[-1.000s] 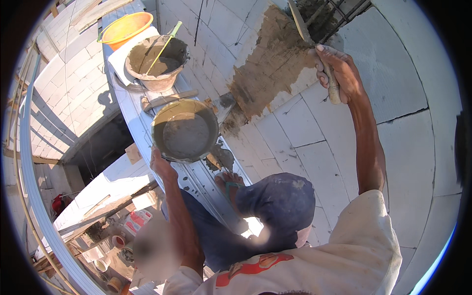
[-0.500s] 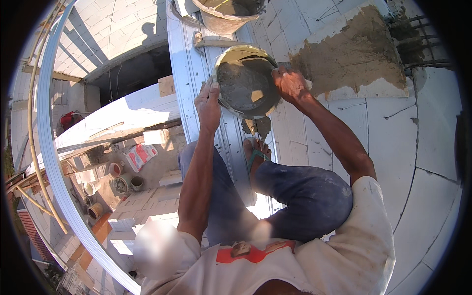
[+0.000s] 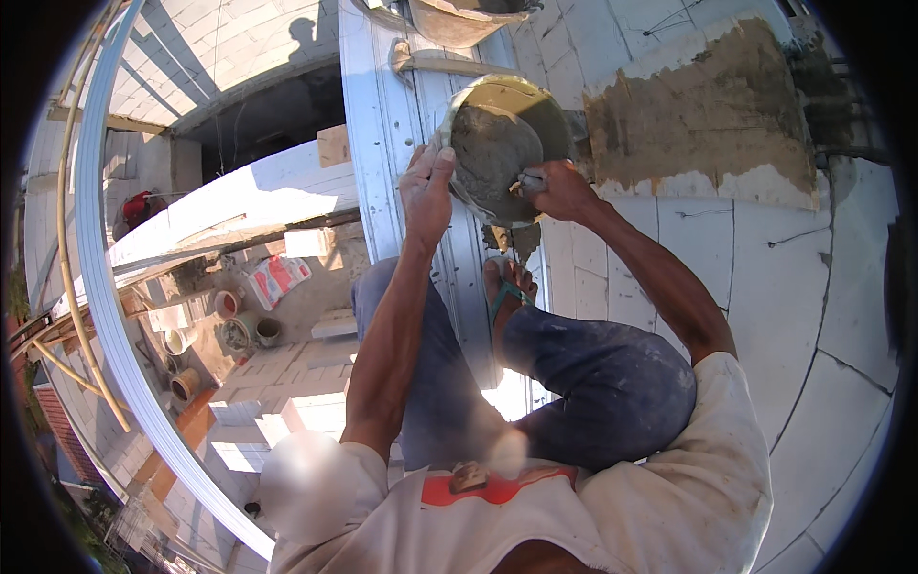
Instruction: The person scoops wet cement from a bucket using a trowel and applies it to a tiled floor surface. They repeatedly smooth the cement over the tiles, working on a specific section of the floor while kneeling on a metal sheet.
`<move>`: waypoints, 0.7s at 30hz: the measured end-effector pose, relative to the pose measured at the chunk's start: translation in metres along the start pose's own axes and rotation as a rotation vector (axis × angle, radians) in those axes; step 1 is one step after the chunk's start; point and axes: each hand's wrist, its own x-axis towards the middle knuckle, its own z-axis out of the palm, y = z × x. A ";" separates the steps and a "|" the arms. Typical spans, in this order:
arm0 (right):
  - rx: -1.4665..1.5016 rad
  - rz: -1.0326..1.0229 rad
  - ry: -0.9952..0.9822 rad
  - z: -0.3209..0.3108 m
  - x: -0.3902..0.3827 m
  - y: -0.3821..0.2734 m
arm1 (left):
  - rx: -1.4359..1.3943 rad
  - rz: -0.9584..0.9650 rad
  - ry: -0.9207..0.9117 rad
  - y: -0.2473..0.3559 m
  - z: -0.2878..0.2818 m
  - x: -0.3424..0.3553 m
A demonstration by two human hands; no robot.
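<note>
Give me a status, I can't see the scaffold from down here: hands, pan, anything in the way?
Left hand grips the mortar pan rim. Right hand holds a trowel handle in the mortar. Sandalled foot on the plank just below; another bucket beyond.

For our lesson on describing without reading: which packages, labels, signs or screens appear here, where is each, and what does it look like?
Sack: lies flat on the ground far below, left of the person's left arm; rectangular, white with red markings.
Shirt print: on the person's white shirt, bottom centre; red patch.
No signs or screens visible.

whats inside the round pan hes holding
A mound of wet grey mortar fills the round pan. The right hand works a tool into it; the blade is buried, and the pan's bottom is hidden.
</note>
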 end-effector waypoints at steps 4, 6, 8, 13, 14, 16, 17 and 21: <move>0.128 0.014 0.059 0.008 -0.014 0.005 | -0.137 -0.049 0.039 -0.017 -0.002 0.006; 0.133 0.038 0.073 0.013 -0.018 0.004 | -0.150 -0.077 0.070 -0.023 -0.002 0.003; 0.200 0.028 0.090 0.016 -0.015 0.013 | -0.177 -0.103 0.104 -0.024 -0.003 0.004; 0.320 0.127 0.046 -0.001 -0.026 -0.013 | -0.405 -0.191 0.186 -0.021 -0.009 0.005; 0.341 0.148 0.050 -0.005 -0.030 -0.020 | -0.396 -0.207 0.221 -0.020 -0.011 0.005; 0.339 0.139 0.073 -0.020 -0.042 -0.033 | -0.388 -0.237 0.281 -0.021 -0.009 0.009; 0.319 0.110 0.089 -0.027 -0.049 -0.037 | -0.344 -0.252 0.304 -0.025 -0.012 0.010; 0.257 0.086 0.138 -0.081 -0.090 -0.065 | -0.377 -0.322 0.393 -0.029 -0.016 0.013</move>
